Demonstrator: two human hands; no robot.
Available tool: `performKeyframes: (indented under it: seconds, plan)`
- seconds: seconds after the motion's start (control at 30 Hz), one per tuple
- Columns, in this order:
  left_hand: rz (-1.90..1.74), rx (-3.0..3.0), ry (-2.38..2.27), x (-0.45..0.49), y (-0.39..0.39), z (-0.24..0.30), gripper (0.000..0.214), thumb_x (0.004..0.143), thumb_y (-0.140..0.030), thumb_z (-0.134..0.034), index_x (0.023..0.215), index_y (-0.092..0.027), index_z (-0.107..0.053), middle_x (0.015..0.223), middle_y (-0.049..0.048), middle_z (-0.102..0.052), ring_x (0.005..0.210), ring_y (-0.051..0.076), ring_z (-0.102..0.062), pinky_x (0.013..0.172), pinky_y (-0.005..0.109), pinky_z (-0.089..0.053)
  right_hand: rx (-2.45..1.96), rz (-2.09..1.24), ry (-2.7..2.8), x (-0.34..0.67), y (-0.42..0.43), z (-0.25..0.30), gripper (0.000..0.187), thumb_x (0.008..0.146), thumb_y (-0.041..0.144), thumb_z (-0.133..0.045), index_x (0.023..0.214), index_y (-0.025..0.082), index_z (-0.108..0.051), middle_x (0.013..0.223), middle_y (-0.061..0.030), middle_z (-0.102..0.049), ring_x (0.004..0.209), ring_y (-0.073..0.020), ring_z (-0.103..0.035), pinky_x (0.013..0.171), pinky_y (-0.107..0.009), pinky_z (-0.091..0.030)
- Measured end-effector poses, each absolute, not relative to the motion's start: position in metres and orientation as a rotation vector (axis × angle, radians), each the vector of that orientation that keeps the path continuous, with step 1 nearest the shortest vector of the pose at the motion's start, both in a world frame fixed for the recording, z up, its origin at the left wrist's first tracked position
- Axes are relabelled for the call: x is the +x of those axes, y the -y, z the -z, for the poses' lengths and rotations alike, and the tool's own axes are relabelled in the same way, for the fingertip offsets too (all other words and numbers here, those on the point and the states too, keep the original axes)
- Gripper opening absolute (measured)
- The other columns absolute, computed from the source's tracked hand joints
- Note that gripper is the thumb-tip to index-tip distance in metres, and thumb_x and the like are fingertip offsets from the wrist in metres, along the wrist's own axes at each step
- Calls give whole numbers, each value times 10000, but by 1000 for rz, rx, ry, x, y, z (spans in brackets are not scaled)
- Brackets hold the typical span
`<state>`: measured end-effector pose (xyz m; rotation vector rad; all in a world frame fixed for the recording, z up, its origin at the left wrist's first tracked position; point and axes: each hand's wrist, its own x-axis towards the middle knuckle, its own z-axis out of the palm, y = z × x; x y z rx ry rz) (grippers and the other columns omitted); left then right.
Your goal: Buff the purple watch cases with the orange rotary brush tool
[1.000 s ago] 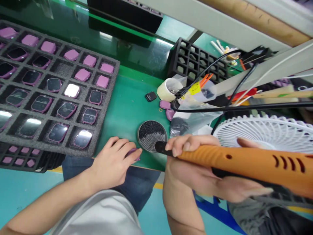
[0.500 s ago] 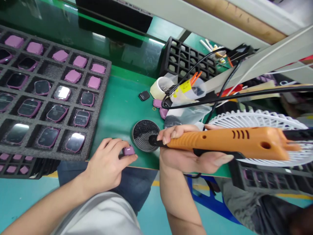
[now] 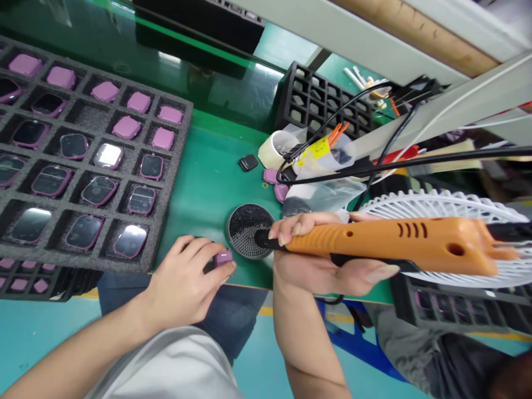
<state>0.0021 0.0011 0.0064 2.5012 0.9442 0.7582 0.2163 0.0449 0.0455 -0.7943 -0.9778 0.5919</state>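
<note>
Two hands of ours busy. Our left hand [image 3: 189, 280] has its fingers curled nearly closed, thumb and forefinger around a small purple watch case [image 3: 223, 257] at the tabletop's front edge. Our right hand [image 3: 324, 249] is closed around an orange power driver [image 3: 366, 238], held roughly level; its black nose sits over the right side of a round dish [image 3: 247, 247] of dark bits, likely screws. Can't tell whether the tip touches them.

Handling, our judgement: pinch the case by its sides, wrist low and steady; dip the tip straight and lightly, so we don't scatter bits or nudge the dish.

Edges: the tabletop [image 3: 208, 172] ends right below the case, so a slip would likely go to the floor. We have a foam tray [image 3: 153, 246] of watches just left of our left hand, its near right corner at that same front edge. Open green strip runs between the tray's right edge and the dish, room for left-hand moves. Right side is tight: fan guard [image 3: 457, 205] beside the driver, black cable [image 3: 415, 167] across behind, two loose purple cases [image 3: 281, 193] and a plastic bag [image 3: 336, 194] beyond the dish.
</note>
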Motion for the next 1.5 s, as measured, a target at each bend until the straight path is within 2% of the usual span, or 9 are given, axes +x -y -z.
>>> performKeyframes:
  seconds: [0.13, 0.3, 0.5, 0.67, 0.8, 0.9, 1.17, 1.4, 1.5]
  plan:
    - [-753, 2489, -940, 2, -1, -6, 283, 1059, -209, -656, 1318, -247, -764, 1364, 101, -727, 1222, 301, -646, 1014, 506, -471, -826, -621, 967, 212, -29, -63, 460, 1002, 714, -505, 1212, 349, -691, 811, 20, -632, 519, -182, -537, 490, -363, -499]
    - [-735, 2486, -958, 3, -2, -7, 236, 1085, -279, -659, 1295, -256, -764, 1357, 103, -723, 1223, 304, -640, 1021, 505, -457, -876, -785, 976, 200, -9, -77, 577, 995, 862, -468, 1259, 386, -661, 847, 24, -653, 601, -195, -575, 576, -399, -530]
    - [-714, 2488, -976, 4, -2, -8, 199, 1093, -298, -663, 1263, -272, -764, 1353, 83, -725, 1216, 298, -637, 1018, 503, -450, -839, -816, 1008, 189, -4, -70, 441, 1001, 723, -619, 1304, 409, -673, 886, 33, -680, 631, -204, -608, 588, -420, -566]
    - [-723, 2495, -983, 5, -2, -8, 184, 1083, -296, -679, 1237, -273, -775, 1335, 84, -737, 1199, 295, -642, 1011, 501, -454, -810, -802, 978, 186, -6, -68, 575, 1014, 834, -447, 1275, 390, -701, 839, 23, -668, 592, -197, -577, 536, -392, -539]
    - [-724, 2493, -984, 5, -3, -8, 187, 1074, -292, -687, 1232, -276, -784, 1330, 84, -737, 1202, 296, -643, 1013, 502, -459, -862, -847, 985, 188, -5, -74, 421, 990, 739, -643, 1239, 404, -706, 848, 30, -691, 615, -201, -607, 565, -408, -573]
    - [-726, 2486, -985, 5, -3, -7, 183, 1080, -296, -677, 1227, -276, -785, 1335, 80, -734, 1201, 295, -640, 1015, 501, -456, -896, -889, 1000, 190, -3, -77, 373, 965, 693, -724, 1221, 422, -707, 850, 40, -702, 629, -208, -626, 587, -426, -591]
    - [-730, 2497, -991, 5, -2, -7, 208, 1061, -293, -697, 1245, -274, -792, 1353, 83, -727, 1207, 289, -642, 1026, 501, -467, -876, -895, 987, 185, -3, -71, 400, 936, 684, -769, 1251, 439, -736, 851, 24, -705, 631, -215, -635, 573, -421, -580]
    - [-745, 2495, -992, 5, -2, -6, 194, 1073, -286, -680, 1235, -269, -786, 1335, 85, -737, 1187, 286, -638, 1018, 501, -465, -844, -969, 1090, 192, -8, -68, 400, 932, 743, -731, 1234, 481, -724, 832, 38, -695, 621, -218, -647, 541, -404, -567]
    - [-754, 2481, -998, 5, -2, -6, 193, 1076, -285, -676, 1232, -271, -788, 1321, 83, -741, 1181, 291, -635, 1016, 508, -462, -866, -938, 1082, 190, -7, -68, 375, 935, 705, -755, 1235, 482, -726, 828, 39, -686, 639, -221, -649, 554, -407, -574]
